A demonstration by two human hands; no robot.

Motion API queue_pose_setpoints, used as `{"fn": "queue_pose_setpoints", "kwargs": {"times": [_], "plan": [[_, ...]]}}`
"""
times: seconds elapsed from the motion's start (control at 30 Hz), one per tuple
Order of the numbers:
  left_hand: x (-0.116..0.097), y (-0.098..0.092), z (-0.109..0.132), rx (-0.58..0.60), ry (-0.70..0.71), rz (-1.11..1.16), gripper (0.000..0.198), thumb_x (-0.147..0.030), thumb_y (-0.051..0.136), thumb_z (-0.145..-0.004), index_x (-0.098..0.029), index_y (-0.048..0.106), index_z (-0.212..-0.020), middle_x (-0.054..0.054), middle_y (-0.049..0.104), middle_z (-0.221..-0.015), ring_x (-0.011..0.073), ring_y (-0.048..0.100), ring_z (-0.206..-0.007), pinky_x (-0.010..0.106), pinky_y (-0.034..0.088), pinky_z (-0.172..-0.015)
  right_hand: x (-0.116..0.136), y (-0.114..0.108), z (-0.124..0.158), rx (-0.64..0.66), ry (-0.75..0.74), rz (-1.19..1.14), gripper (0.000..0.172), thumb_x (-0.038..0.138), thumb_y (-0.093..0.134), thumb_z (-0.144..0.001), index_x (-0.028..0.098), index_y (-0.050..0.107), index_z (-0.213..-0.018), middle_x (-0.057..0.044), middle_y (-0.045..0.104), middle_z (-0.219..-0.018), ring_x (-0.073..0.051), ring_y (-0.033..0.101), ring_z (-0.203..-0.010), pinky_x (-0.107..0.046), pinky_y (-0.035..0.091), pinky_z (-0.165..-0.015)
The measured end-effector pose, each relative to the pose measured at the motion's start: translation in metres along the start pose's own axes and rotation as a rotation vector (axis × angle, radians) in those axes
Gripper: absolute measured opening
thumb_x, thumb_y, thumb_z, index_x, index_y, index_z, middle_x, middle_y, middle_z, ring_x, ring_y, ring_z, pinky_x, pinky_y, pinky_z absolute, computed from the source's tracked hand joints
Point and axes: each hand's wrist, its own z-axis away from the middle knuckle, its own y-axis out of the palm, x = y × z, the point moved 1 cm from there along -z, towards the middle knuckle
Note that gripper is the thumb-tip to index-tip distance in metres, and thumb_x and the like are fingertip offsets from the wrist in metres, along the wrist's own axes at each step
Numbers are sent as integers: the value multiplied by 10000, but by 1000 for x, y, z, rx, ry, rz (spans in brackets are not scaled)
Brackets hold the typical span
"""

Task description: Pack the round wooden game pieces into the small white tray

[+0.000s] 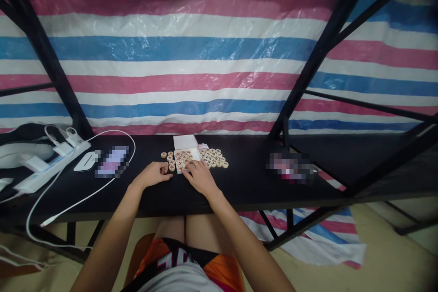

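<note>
Cream discs (171, 162), beside left grip (155, 174)

At a black table (246, 185), a left hand (154, 174) beside red-marked round pieces (171, 162); right hand (200, 175) over an open white box (185, 142); dark-marked pieces (215, 158) at right.

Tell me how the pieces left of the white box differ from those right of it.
The left pieces bear red marks; the right pieces bear dark ones. The left pieces are few, the right pieces many. The left pieces form a narrow group, the right pieces a wider cluster. Both are round and pale, on the black table.
</note>
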Motion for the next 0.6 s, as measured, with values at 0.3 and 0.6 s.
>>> {"fn": "queue_pose_setpoints", "kwargs": {"times": [0.3, 0.6], "plan": [[4, 0, -2, -101, -20, -40, 336, -500, 625, -669, -197, 482, -697, -43, 497, -646, 127, 443, -600, 236, 322, -569, 3, -4, -1, 53, -41, 9, 299, 382, 398, -943, 203, 637, -964, -72, 628, -1080, -186, 556, -968, -348, 341, -934], [5, -1, -3, -143, 40, -49, 339, -529, 575, -731, -190, 576, -724, -2, 591, -731, 154, 520, -681, 257, 388, -648, 4, -7, -2, 79, 7, 29, 365, 409, 361, -949, 176, 637, -1003, -97, 605, -1037, -200, 567, -916, -346, 379, -882]]}}
